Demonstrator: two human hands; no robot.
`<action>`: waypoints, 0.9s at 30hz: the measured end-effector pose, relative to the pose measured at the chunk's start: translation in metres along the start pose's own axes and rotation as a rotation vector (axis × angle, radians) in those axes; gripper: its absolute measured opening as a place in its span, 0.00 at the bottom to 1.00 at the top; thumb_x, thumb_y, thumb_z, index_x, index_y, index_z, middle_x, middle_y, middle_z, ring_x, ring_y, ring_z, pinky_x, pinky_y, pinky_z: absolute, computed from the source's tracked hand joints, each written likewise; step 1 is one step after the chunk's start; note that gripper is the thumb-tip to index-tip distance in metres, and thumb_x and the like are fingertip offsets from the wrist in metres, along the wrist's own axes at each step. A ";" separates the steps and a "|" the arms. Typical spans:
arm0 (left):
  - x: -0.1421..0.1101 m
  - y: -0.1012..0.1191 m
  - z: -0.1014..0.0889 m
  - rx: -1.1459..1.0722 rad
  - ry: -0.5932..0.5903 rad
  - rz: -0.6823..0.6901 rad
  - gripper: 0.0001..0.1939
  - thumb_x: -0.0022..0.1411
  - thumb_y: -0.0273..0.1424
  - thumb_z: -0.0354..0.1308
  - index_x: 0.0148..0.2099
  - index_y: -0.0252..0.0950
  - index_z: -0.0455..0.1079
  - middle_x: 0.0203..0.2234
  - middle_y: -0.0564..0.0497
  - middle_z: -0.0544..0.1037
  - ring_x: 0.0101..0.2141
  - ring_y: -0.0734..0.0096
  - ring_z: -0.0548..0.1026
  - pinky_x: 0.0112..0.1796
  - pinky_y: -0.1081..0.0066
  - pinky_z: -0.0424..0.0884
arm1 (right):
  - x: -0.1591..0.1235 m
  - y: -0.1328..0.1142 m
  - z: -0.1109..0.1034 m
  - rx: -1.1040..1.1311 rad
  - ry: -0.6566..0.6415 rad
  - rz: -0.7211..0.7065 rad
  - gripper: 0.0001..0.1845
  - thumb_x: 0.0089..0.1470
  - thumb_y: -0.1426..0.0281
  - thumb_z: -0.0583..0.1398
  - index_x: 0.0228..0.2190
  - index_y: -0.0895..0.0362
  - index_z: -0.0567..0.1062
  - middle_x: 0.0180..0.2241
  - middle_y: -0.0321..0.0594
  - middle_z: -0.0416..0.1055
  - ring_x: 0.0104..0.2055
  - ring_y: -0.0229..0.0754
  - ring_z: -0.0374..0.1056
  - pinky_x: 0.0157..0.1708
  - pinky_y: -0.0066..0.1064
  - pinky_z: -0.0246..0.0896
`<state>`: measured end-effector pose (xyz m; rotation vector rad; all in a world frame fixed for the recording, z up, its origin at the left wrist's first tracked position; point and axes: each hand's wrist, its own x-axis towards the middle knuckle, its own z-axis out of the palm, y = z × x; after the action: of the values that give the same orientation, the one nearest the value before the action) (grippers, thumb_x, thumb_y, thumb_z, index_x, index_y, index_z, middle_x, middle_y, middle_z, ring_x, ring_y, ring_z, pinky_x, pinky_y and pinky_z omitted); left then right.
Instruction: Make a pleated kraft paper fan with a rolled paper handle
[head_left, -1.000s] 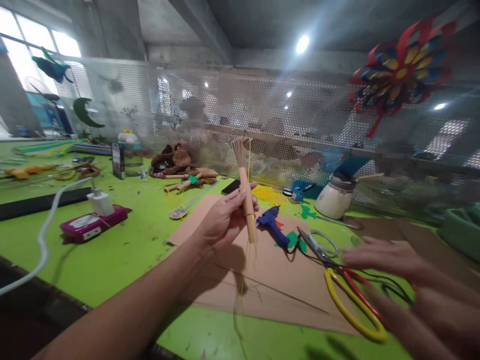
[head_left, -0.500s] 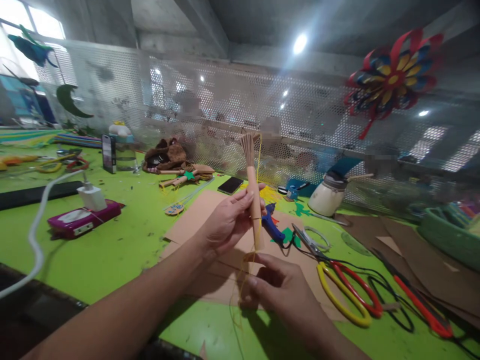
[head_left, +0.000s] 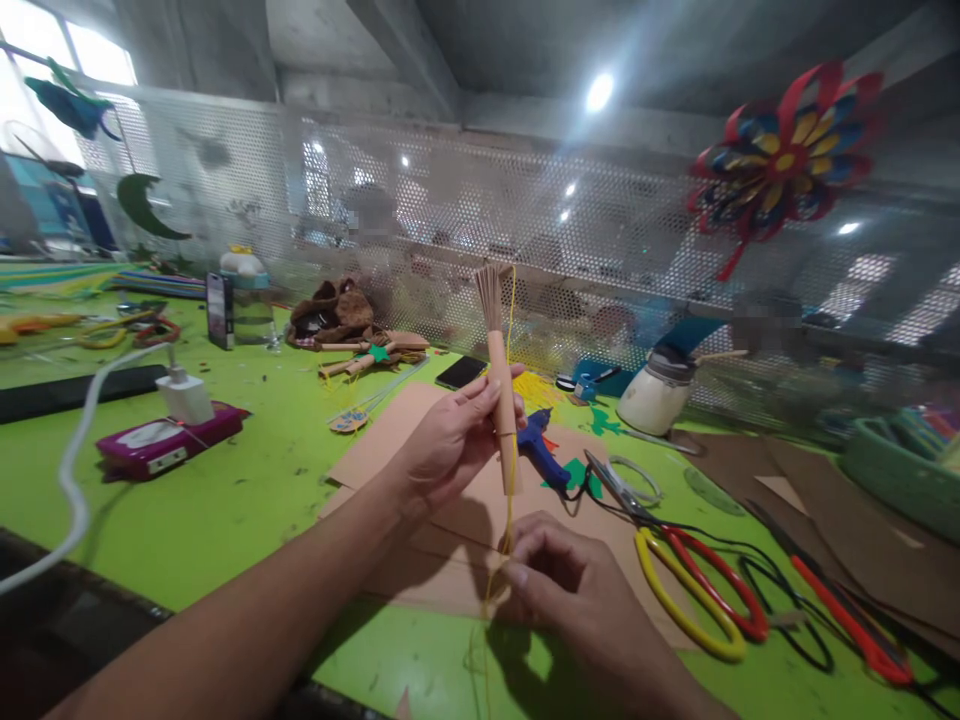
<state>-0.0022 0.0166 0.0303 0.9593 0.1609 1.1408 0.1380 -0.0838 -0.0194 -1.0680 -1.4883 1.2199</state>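
Observation:
A rolled brown paper tube with a fringed top stands nearly upright above the table, gripped between the thumb and fingers of my left hand. Yellow string runs from the fringe down along the tube and hangs below its lower end. Pinched on that string, below the tube, is my right hand. Brown paper sheets lie under both hands. Just beyond the tube rests a blue glue gun, beside a green paper cutout.
Right of my hands lie scissors with red and yellow handles and a red-handled tool. A white jar stands behind. On the left are a purple power strip with a white cable, and an upright phone.
My right hand has moved slightly down from the tube's lower end, and the string there is now drawn straighter. My left hand keeps the tube nearly in place.

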 end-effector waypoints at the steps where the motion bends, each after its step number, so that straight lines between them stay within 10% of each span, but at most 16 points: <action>1: 0.000 0.000 -0.001 0.002 0.000 0.006 0.14 0.66 0.26 0.52 0.52 0.29 0.71 0.29 0.47 0.74 0.31 0.74 0.72 0.34 0.75 0.68 | -0.001 -0.003 -0.003 -0.121 0.010 -0.058 0.10 0.50 0.69 0.62 0.21 0.57 0.69 0.32 0.41 0.67 0.33 0.40 0.66 0.29 0.29 0.60; 8: 0.002 0.002 -0.003 -0.004 -0.003 0.006 0.14 0.64 0.27 0.54 0.51 0.27 0.71 0.28 0.47 0.73 0.30 0.73 0.71 0.34 0.74 0.68 | -0.010 -0.027 -0.044 -0.343 0.250 -0.291 0.09 0.50 0.72 0.62 0.20 0.55 0.69 0.35 0.43 0.71 0.43 0.47 0.67 0.37 0.33 0.63; 16: -0.005 -0.002 0.007 -0.052 -0.012 -0.088 0.14 0.65 0.25 0.53 0.52 0.28 0.69 0.28 0.47 0.73 0.30 0.72 0.71 0.35 0.72 0.67 | -0.014 -0.032 -0.044 0.257 -0.101 -0.200 0.11 0.52 0.66 0.64 0.23 0.55 0.69 0.38 0.41 0.76 0.30 0.40 0.72 0.36 0.37 0.65; 27: -0.008 -0.007 0.013 -0.130 -0.039 -0.134 0.10 0.63 0.24 0.54 0.47 0.28 0.70 0.26 0.48 0.71 0.28 0.75 0.70 0.32 0.76 0.66 | 0.003 -0.022 -0.030 -0.320 -0.007 -0.218 0.08 0.53 0.70 0.57 0.23 0.56 0.66 0.26 0.36 0.67 0.29 0.38 0.63 0.32 0.29 0.60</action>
<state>0.0059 0.0022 0.0301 0.8422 0.1158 0.9959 0.1651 -0.0782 0.0053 -1.0724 -1.7947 0.8528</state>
